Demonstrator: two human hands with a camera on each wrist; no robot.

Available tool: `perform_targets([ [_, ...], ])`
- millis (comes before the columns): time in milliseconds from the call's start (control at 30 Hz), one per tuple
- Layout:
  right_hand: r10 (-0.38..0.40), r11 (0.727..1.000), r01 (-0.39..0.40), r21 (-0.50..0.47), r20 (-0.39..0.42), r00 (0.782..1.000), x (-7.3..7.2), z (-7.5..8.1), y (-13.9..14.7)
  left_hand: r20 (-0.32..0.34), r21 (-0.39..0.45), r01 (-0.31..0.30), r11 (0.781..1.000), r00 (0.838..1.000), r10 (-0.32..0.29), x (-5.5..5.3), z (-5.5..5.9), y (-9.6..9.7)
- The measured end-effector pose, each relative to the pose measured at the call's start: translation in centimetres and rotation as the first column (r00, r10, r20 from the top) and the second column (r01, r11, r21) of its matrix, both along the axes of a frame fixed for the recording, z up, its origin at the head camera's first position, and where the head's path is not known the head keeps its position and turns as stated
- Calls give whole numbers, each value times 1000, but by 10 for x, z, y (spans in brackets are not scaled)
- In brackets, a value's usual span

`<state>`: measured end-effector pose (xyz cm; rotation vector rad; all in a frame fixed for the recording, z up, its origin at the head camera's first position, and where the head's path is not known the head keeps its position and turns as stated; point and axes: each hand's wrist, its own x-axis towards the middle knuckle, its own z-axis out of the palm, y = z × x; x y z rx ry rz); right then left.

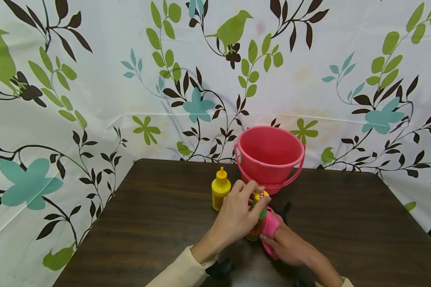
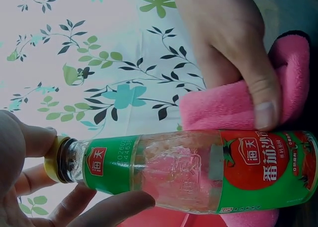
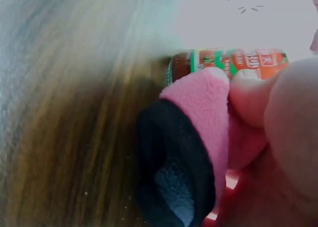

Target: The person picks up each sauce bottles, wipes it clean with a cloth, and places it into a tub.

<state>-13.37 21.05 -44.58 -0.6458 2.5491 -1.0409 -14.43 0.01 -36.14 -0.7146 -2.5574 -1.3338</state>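
A glass ketchup bottle [image 1: 256,231] with a yellow cap stands on the table in the head view. My left hand [image 1: 237,213] grips it by the cap, thumb and fingers spread around the top. In the left wrist view the red and green tomato label [image 2: 248,162] shows clearly. My right hand [image 1: 291,245] holds a folded pink cloth [image 1: 270,227] against the bottle's side. The cloth's dark trim [image 3: 171,157] shows in the right wrist view, where the bottle's upper part is hidden.
A yellow squeeze bottle [image 1: 220,191] stands left of the ketchup bottle. Behind both hands is a pink bucket [image 1: 265,175] with its handle down at the front. The dark wooden table [image 1: 158,207] meets a leaf-patterned cloth backdrop [image 1: 104,91].
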Motion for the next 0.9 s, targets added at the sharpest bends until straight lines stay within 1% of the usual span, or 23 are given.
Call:
perform_targets([
  [33,10,1000,-9,-19,38,999,0,3,0,2,0,1,1000,1000,-1,0,0,0],
  [100,9,998,-3,-57,120,993,0,8,1,10,1,4,1000,1000,-4,-1,1,0],
  [200,-38,990,68,-120,235,971,3,13,2,23,-1,4,1000,1000,-4,-1,1,0],
  [300,-79,974,137,-178,299,951,5,19,2,35,-5,2,1000,999,-2,-1,1,0],
  [367,-93,958,175,-228,330,940,6,25,1,39,-5,2,1000,999,-1,-1,1,0],
  [433,-90,941,193,-277,344,935,7,31,0,40,-5,-1,1000,999,1,-1,1,0],
  [500,-91,918,218,-330,360,928,8,37,-3,38,-6,-3,1000,999,3,0,1,0],
  [633,-100,868,253,-427,349,932,10,48,-8,34,-11,-5,1000,999,5,-1,1,1],
  [700,-118,850,262,-457,320,940,11,52,-10,39,-12,-6,1000,999,6,-1,2,1],
  [767,-145,835,277,-476,296,944,13,57,-12,46,-11,-4,1000,999,5,-1,2,1],
  [867,-189,804,312,-507,280,941,15,64,-15,41,-12,-9,1000,999,10,-1,2,0],
  [900,-205,787,331,-521,285,936,16,66,-16,37,-12,-12,1000,999,13,-1,1,0],
])
